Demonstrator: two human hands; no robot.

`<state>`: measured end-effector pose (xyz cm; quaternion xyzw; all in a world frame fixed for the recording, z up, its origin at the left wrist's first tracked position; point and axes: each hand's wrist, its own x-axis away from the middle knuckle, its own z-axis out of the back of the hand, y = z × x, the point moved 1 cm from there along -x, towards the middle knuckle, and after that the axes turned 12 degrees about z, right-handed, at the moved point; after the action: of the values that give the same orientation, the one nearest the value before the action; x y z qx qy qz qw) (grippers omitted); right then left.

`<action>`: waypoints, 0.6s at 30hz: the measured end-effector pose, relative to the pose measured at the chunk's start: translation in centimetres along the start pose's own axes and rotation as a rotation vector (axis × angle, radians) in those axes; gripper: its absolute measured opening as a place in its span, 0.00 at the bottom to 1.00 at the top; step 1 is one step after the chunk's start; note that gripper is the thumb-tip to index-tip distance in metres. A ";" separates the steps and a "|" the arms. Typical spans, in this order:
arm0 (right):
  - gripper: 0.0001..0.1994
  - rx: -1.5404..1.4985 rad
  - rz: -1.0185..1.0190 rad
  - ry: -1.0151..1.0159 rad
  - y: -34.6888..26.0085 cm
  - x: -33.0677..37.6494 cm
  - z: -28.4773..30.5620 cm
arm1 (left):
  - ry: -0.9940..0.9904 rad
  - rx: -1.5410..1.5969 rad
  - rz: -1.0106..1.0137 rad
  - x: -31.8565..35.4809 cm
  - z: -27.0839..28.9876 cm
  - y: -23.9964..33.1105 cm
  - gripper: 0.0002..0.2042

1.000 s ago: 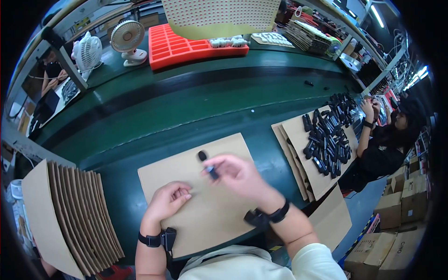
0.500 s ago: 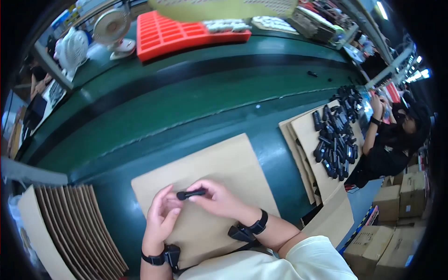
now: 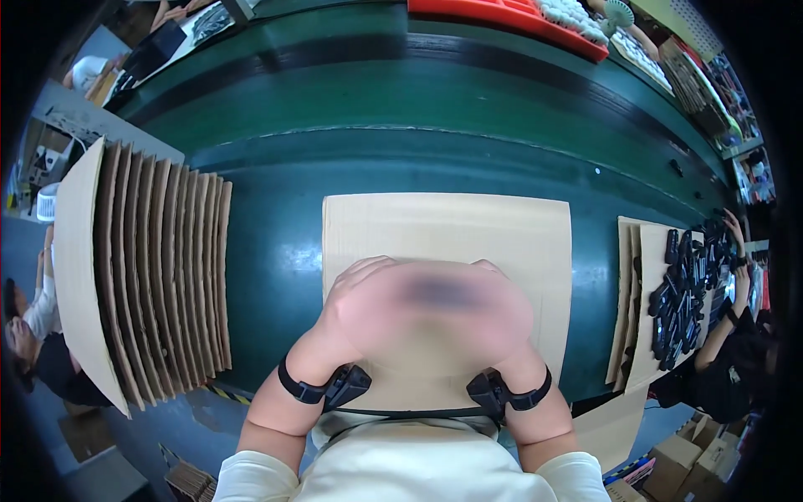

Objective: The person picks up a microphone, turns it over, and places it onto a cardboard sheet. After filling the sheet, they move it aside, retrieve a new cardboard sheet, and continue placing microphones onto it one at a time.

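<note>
Both hands met over the near half of a flat cardboard sheet (image 3: 447, 230) that lay on the green conveyor belt (image 3: 276, 276). The left hand (image 3: 372, 309) and the right hand (image 3: 485, 314) were pressed together, knuckles up, and motion blur covered them, so the exact grip could not be told. Between them showed a dark smear, judged to be a small black part (image 3: 435, 293); whether the fingers were clamped on it or merely cupped over it could not be determined. To perform this step well, the operator would likely need to keep both wrists low over the sheet, support the part from both sides, and apply force squarely so that nothing slips off the cardboard onto the belt. The part appeared only as a short, dark, elongated patch; its shape, ends and surface were lost in the blur. Each wrist carried a black strap with a small black unit (image 3: 347, 385). A fanned stack of cardboard sheets (image 3: 142, 268) stood on edge at the person's left. At the right, more cardboard (image 3: 640, 335) carried a heap of black parts (image 3: 682, 293), attended by a co-worker's hand (image 3: 740, 280). A red tray (image 3: 502, 17) sat at the far side of the belt.
</note>
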<state>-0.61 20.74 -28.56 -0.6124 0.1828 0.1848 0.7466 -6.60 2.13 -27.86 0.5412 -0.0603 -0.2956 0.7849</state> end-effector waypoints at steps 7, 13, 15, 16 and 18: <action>0.14 0.166 0.206 -0.035 0.1 0.1 0.1 | 0.004 -0.001 0.007 0.0 -0.1 0.6 0.13; 0.16 0.156 0.173 0.001 -0.2 -0.1 0.1 | 0.026 0.073 0.014 0.0 -0.3 0.7 0.13; 0.17 0.181 0.230 -0.001 -0.2 -0.1 0.1 | 0.037 0.049 -0.024 -0.1 -0.4 0.7 0.14; 0.17 0.180 0.227 0.001 -0.2 -0.1 0.1 | 0.049 0.027 -0.064 -0.2 -0.4 0.8 0.15; 0.17 0.194 0.271 0.000 -0.5 -0.3 0.2 | 0.057 0.005 -0.102 -0.3 -0.5 0.8 0.16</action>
<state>-0.59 20.78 -27.95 -0.5072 0.2806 0.2653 0.7705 -6.30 2.85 -27.29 0.5536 -0.0108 -0.3197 0.7689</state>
